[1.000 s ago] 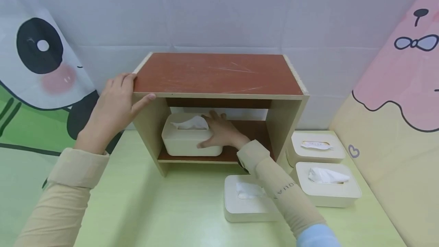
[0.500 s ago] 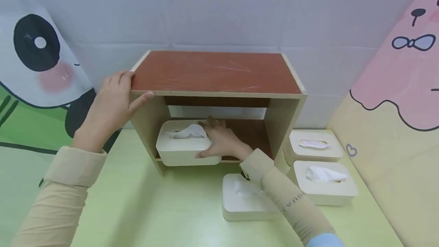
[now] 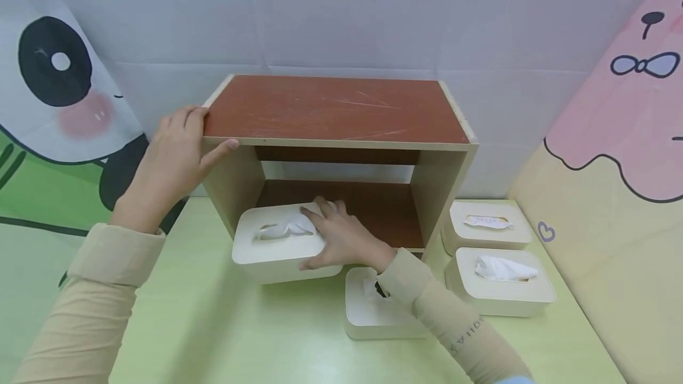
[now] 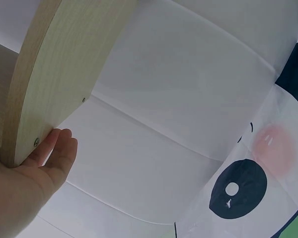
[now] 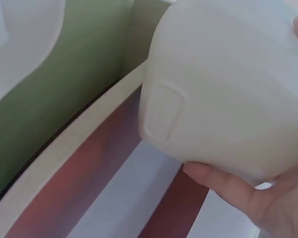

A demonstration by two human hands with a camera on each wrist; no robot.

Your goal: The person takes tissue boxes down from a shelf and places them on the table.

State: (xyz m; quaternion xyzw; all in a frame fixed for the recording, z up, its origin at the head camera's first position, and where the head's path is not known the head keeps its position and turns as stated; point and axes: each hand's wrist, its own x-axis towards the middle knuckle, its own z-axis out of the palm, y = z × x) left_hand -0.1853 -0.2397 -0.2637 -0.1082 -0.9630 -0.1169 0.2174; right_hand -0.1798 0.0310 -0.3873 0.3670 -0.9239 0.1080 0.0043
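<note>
In the head view my right hand (image 3: 347, 233) grips a cream tissue box (image 3: 251, 245) by its right end, fingers over the lid and thumb on the front. The box is tilted and out in front of the lower board, a white tissue poking from its slot. The right wrist view shows the box's rounded end (image 5: 223, 99), with my thumb against its edge. My left hand (image 3: 173, 159) holds the top left corner of a wooden shelf unit (image 3: 336, 108) with a reddish-brown top, thumb along its front edge. In the left wrist view fingers curl around the pale side panel (image 4: 64, 74).
Below the shelf's front, another tissue box (image 3: 368, 316) is partly covered by my right sleeve. To the right stand two more, a back box (image 3: 464, 236) and a nearer box (image 3: 507, 298). The light green table (image 3: 256, 336) meets a cartoon-printed cloth wall (image 3: 587, 236).
My right hand has drawn the tissue box forward off the lower board, tilting and turning it slightly. My left hand keeps its hold on the shelf corner.
</note>
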